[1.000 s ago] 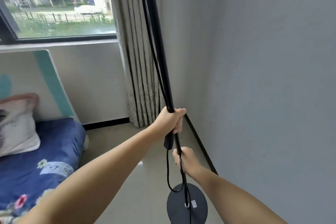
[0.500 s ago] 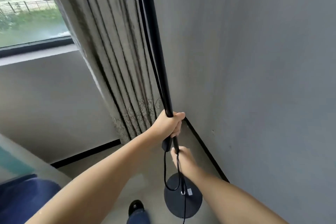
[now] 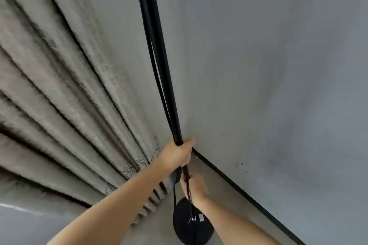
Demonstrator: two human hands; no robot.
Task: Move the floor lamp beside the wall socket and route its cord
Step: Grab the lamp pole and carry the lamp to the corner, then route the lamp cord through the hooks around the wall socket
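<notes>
While gripping the pole:
Left hand (image 3: 176,156): closing around floor lamp (image 3: 159,61) pole and cord (image 3: 159,83).
Right hand (image 3: 196,186): clasping pole lower down.
Lamp base (image 3: 188,225): sitting near wall (image 3: 278,65), beside curtain (image 3: 59,85).

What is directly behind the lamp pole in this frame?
Behind the lamp pole is the room corner: the grey curtain to its left and the bare grey wall to its right. No wall socket shows; the pole and cord cover the corner line.

Head view, downward, near wall corner (image 3: 194,150)
</notes>
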